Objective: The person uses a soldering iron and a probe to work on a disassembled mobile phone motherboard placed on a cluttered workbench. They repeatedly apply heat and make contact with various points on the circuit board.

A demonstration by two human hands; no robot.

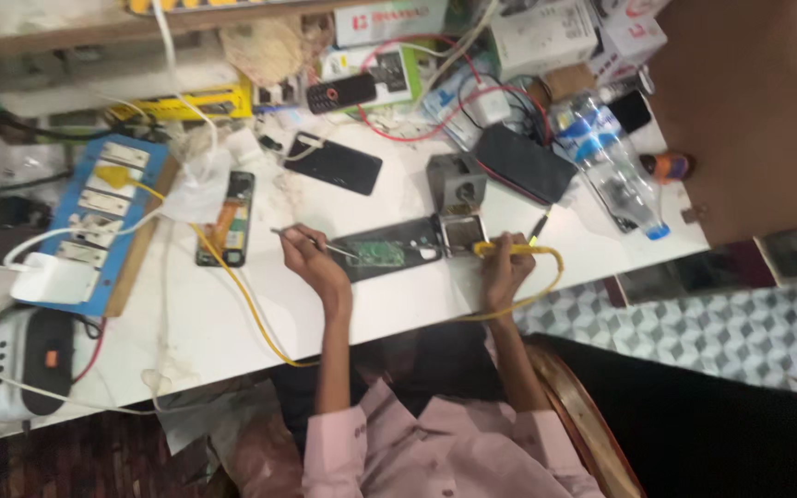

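On the white worktable (pixel 232 323), an opened phone with its green circuit board (pixel 385 251) lies between my hands. My left hand (pixel 308 251) pinches thin metal tweezers (pixel 302 237) over the board's left end. My right hand (pixel 502 267) is closed around a yellow soldering iron (pixel 500 247). I judge this the soldering step; next calls for steadying the tip on the joint.

free: bare tabletop (pixel 205 314) nearer the body than left hand (pixel 309 254) | blocked: bottle (pixel 611 166), black case (pixel 523 163) beyond right hand (pixel 505 267)
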